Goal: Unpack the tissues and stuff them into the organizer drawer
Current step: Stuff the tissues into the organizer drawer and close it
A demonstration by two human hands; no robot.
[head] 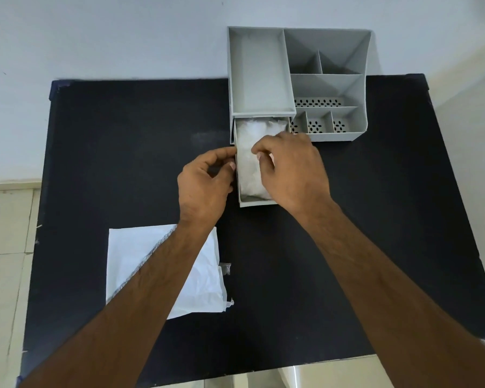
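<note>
- My right hand (pixel 289 169) presses curled fingers into crumpled white tissues (pixel 249 152) filling the grey plastic drawer (pixel 256 202).
- My left hand (pixel 205 180) pinches the drawer's left wall.
- A flat, wrinkled white wrapper (pixel 129 247) lies near.

A: Where do the tissues (pixel 249 161) lie?
B: White and crumpled, they fill the drawer (pixel 256 202), which is pulled out from the grey organizer (pixel 261 74).
A: And the wrapper (pixel 163 264)?
B: It lies flat and white on the near left of the tabletop, well apart from the drawer.
</note>
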